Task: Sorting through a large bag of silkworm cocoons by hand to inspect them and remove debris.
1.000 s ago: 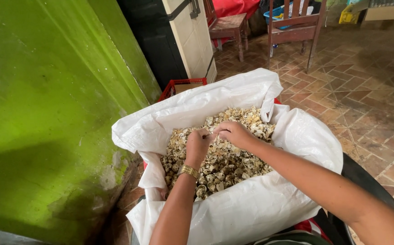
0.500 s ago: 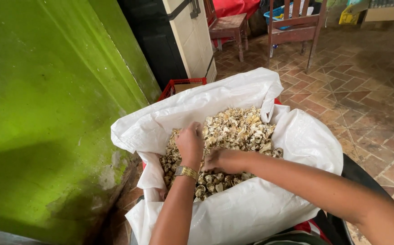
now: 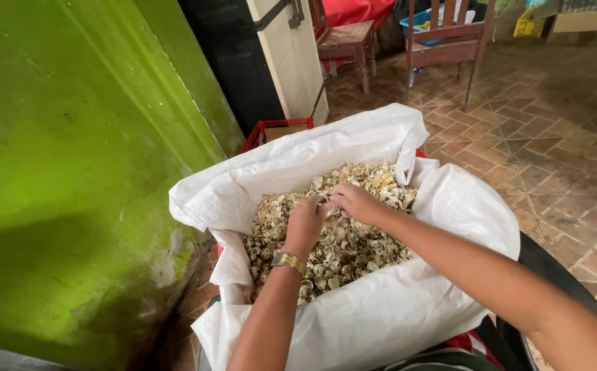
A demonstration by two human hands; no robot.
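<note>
White woven sack (image 3: 374, 316) nearest, mouth rolled open, filled with pale broken shells (image 3: 353, 240). Compared with half a second ago, both hands lifted off the heap and drawn together above its middle. Left hand (image 3: 307, 223), gold watch (image 3: 289, 261) at the wrist, fingers bunched, pinching a few shell bits. Right hand (image 3: 357, 202) just beyond, fingers curled together, tips touching the left's; shells directly beneath. Red crate (image 3: 274, 132) behind the sack, beside the green wall (image 3: 72, 172). Farther off, wooden chairs (image 3: 449, 41), yellow package and brown cardboard box (image 3: 580, 19).

The white sack (image 3: 381, 323) runs off the bottom edge; what both hands' fingertips pinch is blurred.
</note>
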